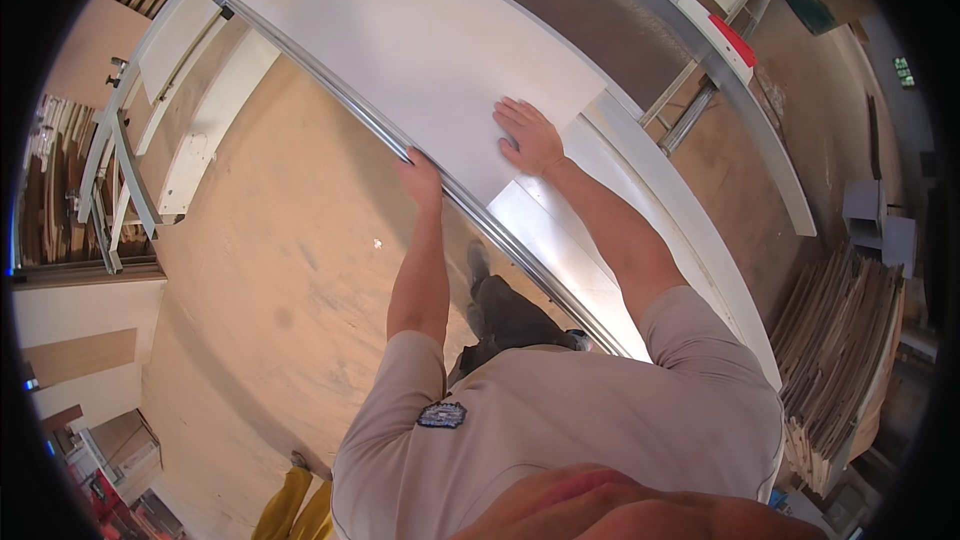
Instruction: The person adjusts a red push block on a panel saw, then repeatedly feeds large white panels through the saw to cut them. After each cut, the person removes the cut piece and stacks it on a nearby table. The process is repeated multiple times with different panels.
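Note:
A large, flat white board [400, 50] lies on a machine table with a bare, shiny metal surface [572, 240] at its near end. My right hand [533, 138] rests palm down on the board near its right end, fingers stretched out. Along the board's left side runs a long aluminium rail [330, 85]. My left hand [422, 180] grips this rail about midway, its fingers curled at the edge and partly hidden.
A pale support frame [205, 130] juts out at the far left. On the right, a curved beam with a red end piece [733, 40] stands above the machine. Stacked boards [840, 360] lean at the right. Another person's yellow trouser legs [290, 510] show at the lower left.

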